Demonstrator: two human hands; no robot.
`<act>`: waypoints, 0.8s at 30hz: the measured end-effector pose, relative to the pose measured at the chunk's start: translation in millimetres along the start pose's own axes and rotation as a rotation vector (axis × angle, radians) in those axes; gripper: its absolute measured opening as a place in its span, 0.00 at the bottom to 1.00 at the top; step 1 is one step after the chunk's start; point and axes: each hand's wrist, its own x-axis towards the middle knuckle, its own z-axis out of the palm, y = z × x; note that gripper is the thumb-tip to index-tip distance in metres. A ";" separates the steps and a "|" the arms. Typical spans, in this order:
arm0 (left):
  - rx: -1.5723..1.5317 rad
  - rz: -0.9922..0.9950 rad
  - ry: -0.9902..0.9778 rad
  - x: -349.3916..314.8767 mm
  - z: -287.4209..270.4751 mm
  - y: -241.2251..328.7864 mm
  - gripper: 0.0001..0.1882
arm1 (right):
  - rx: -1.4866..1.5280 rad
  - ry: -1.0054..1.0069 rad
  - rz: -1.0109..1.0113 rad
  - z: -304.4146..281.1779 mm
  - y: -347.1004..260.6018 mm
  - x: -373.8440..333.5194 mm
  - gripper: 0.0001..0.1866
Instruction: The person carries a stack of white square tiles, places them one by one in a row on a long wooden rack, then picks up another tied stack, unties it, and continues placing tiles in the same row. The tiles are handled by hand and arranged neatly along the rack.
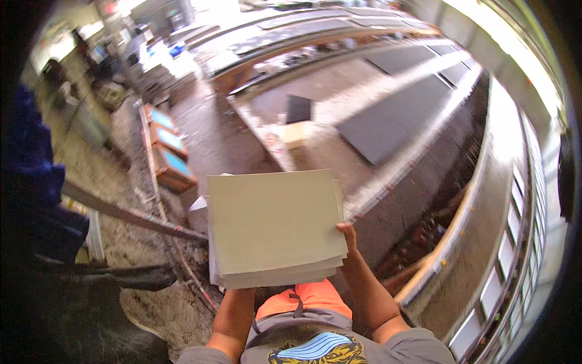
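Fingers of the right hand (347, 235) grip the right edge of a cream sheet stack (276, 221) held before the person's waist; the left hand is hidden beneath, so I cannot tell its finger state. Supporting the stack seems the step in hand; moving on calls for keeping it level. I can read no brand, label or writing.

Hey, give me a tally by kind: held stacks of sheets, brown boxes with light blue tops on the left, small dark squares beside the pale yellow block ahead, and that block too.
Held stack of sheets: 1
Blue-topped brown boxes: 3
Small dark square: 1
Pale yellow block: 1
Total: 6
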 end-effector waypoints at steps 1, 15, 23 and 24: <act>0.012 -0.060 -0.052 -3.8 15.8 -25.1 0.47 | 0.034 0.050 -0.026 -7.6 -11.2 -24.2 0.34; -0.074 -0.478 -0.550 -181.0 180.0 -347.1 0.46 | 0.462 0.435 -0.740 -174.2 -92.6 -386.2 0.27; 0.205 -0.629 -0.492 -336.8 207.8 -485.9 0.52 | 0.316 0.670 -0.863 -283.1 -45.0 -584.0 0.30; 0.231 -0.664 -0.485 -346.8 190.4 -499.5 0.52 | 0.315 0.658 -0.901 -284.9 -42.9 -603.2 0.31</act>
